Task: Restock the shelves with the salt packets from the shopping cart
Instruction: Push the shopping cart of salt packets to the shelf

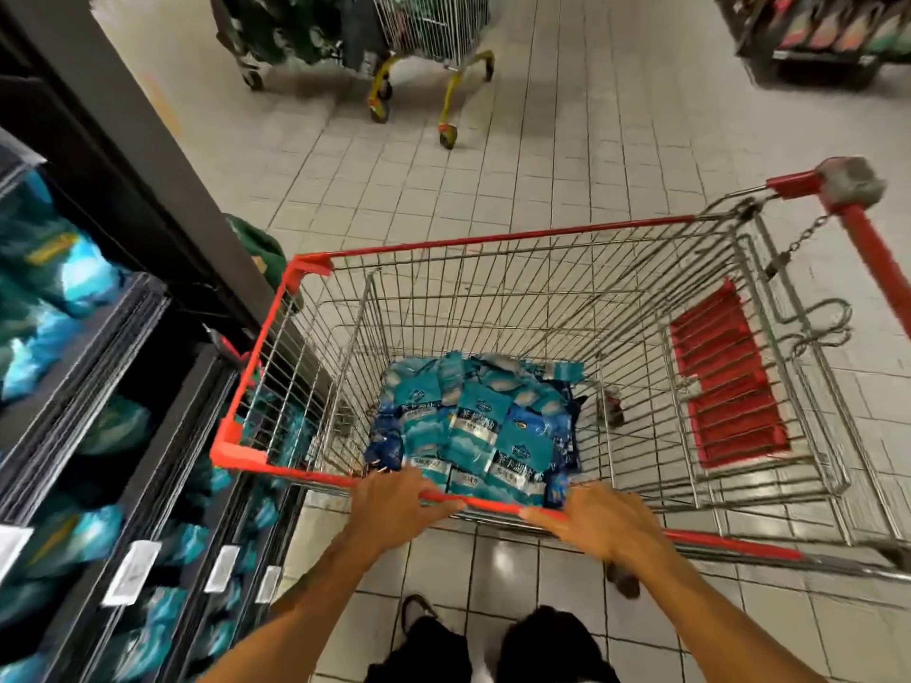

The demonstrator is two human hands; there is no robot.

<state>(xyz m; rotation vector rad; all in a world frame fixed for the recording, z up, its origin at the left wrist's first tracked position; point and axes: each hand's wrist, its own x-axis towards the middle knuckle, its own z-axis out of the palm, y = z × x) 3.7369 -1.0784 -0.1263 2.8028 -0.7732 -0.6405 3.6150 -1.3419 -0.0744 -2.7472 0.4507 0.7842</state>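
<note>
Pale floor tiles (567, 155) run up the aisle ahead of me, and one red-rimmed wire shopping cart (493, 239) stands on them with its near rim right under my hands. I have two hands on that rim. My left hand (394, 505) lies on the red bar with the thumb stretched along it and the fingers draped over the inner side; whether they curl round the bar I cannot tell. My right hand (601, 525) rests on the same bar with fingers straight and spread, gripping nothing.

Just beyond my fingertips, on the cart floor, sits one heap of teal and dark-blue salt packets (475, 426); I make out about eight overlapping faces, but an exact count is beyond me. To the right of my right hand hangs one red child-seat flap (729, 382), and further right one red push handle (872, 253).

Left of my left hand stand dark shelves (148, 367) on several levels, holding blurred teal packets, with four white price tags (132, 571) on the lower edges. Far ahead is a second cart with yellow legs (434, 51).
</note>
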